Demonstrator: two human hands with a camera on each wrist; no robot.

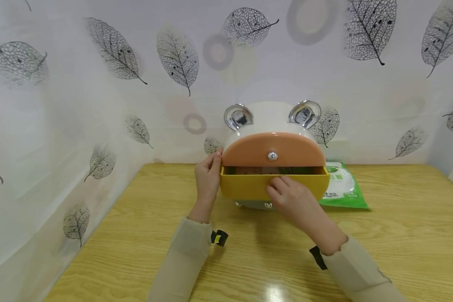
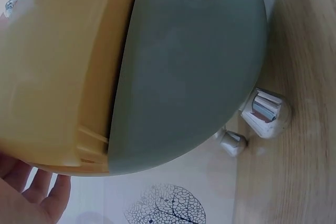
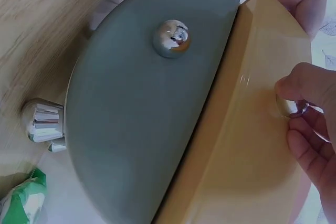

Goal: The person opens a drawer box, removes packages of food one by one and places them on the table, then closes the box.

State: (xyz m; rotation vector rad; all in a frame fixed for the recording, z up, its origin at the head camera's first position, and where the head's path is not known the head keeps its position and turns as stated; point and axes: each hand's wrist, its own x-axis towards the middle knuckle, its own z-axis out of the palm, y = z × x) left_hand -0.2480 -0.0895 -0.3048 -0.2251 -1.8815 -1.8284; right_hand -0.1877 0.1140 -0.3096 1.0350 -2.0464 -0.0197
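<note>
A small rounded drawer cabinet (image 1: pixel 273 113) with two chrome ears stands on the table. Its middle yellow drawer (image 1: pixel 245 187) is pulled partly out, and some flat items show inside. My right hand (image 1: pixel 296 201) pinches the yellow drawer's round chrome knob (image 3: pixel 288 106) between thumb and fingers; the head view hides that knob. Against the cabinet's left side rests my left hand (image 1: pixel 208 176), its fingertips (image 2: pixel 56 195) touching near the yellow drawer's edge. Above is the orange drawer (image 1: pixel 245 153), closed. Below, the grey-green drawer (image 2: pixel 184 72) is closed too.
A green and white plastic packet (image 1: pixel 343 188) lies to the right of the cabinet, partly behind it. Chrome feet (image 2: pixel 266 113) hold the cabinet off the wooden table (image 1: pixel 136 235). A leaf-patterned curtain (image 1: pixel 181 126) hangs behind the table and along its left side.
</note>
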